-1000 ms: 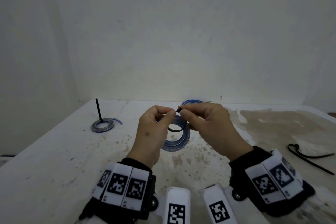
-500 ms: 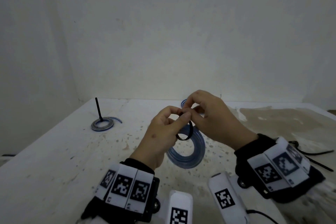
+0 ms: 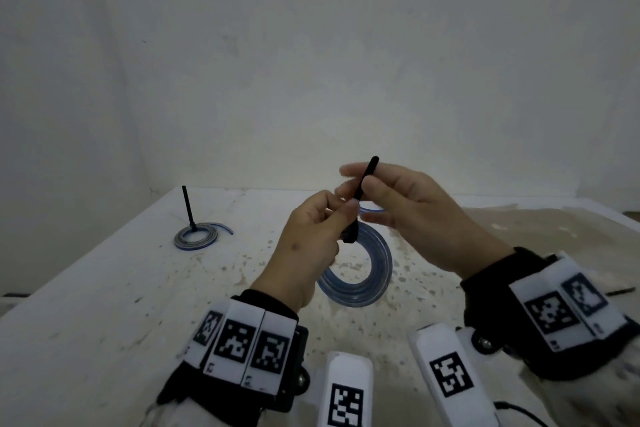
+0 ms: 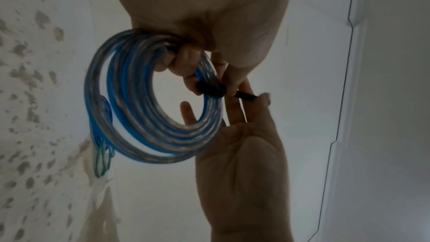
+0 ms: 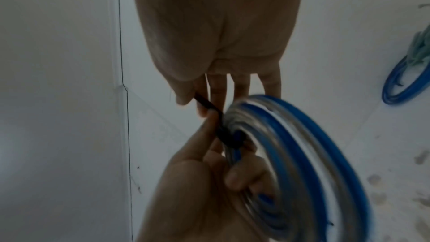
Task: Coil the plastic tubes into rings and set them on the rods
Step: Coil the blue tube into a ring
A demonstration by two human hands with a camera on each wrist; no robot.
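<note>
The coiled tube [image 3: 360, 274], a ring of clear and blue plastic, is being held above the bench [image 3: 104, 288] in the clamped grip of the left hand [image 3: 308, 246]. A thin black tie [image 3: 365, 180], seemingly wrapped around the coil, is being pinched by the right hand [image 3: 408, 215], its free end pointing up and away. A second coil [image 3: 197, 237] is lying flat around one upright black rod [image 3: 188, 206].

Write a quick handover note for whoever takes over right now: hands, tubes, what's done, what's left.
Left hand grips the blue coil above the table. Right hand pinches the black tie wrapped round it.
Done: one tied coil sits on the rod, far left.
Left: finish the tie, set this coil on a rod. Another blue tube lies further back.
</note>
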